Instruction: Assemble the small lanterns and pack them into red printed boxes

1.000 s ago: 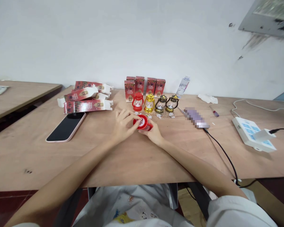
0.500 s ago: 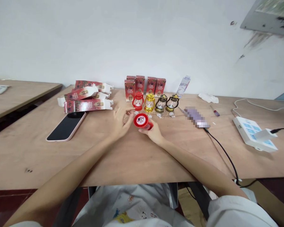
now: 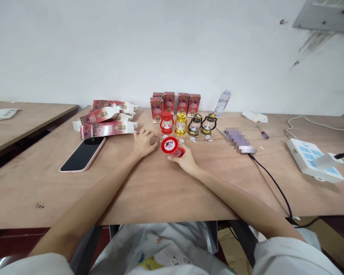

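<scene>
Right hand (image 3: 185, 158) wrapped round red miniature lantern (image 3: 174, 151), stickered base (image 3: 169, 145) up; left hand (image 3: 143, 143), loosely spread, beside; four lanterns (image 3: 181, 125) beyond grip.

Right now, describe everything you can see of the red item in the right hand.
The red item looks like glossy plastic. Its round end, tilted toward the camera, has a raised red rim around a pale disc printed in dark and reddish tones; the print is too small to read. More red body shows behind, partly hidden by the right hand gripping it. It sits nearer the person than the gold lantern. Table contact is unclear.
</scene>
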Action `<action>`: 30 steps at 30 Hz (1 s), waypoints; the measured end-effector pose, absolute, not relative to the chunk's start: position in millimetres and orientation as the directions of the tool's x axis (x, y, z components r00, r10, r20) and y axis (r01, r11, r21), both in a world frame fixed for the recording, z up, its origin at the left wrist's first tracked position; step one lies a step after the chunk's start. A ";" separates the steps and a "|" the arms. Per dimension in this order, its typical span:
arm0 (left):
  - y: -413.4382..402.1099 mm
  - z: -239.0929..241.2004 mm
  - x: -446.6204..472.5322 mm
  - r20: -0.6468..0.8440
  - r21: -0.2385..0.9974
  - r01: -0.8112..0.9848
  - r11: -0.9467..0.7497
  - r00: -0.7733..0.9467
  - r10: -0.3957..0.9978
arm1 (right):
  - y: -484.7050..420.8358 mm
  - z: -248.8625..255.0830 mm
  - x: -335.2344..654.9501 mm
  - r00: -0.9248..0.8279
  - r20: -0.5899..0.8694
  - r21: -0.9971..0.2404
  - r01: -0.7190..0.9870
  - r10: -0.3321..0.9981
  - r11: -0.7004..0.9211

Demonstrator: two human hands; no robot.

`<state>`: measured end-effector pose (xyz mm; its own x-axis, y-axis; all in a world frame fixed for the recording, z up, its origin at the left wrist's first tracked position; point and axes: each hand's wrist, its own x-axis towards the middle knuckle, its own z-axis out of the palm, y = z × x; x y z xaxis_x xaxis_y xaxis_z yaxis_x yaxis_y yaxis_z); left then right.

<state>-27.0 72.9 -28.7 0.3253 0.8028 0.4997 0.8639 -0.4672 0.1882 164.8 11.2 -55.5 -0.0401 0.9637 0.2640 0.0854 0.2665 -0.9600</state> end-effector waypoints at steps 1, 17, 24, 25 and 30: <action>74.3 -28.2 -26.3 0.480 0.184 0.866 -0.465 0.334 0.812 | 11.1 -55.2 164.7 -0.038 0.263 -0.960 0.083 0.964 0.266; 85.8 -35.3 -28.3 0.366 0.118 0.851 -0.511 0.442 0.819 | 10.5 -54.0 165.5 -0.031 0.259 -0.962 0.083 0.965 0.261; 83.7 -35.3 -26.7 0.378 0.112 0.875 -0.472 0.402 0.834 | 12.3 -50.7 167.7 -0.005 0.269 -0.959 0.089 0.963 0.269; 83.6 -35.4 -26.8 0.380 0.104 0.880 -0.463 0.395 0.837 | 12.8 -50.1 168.3 -0.002 0.272 -0.959 0.082 0.962 0.271; 82.8 -34.9 -27.6 0.379 0.096 0.899 -0.428 0.365 0.850 | 14.3 -48.9 171.1 0.019 0.275 -0.960 0.067 0.961 0.273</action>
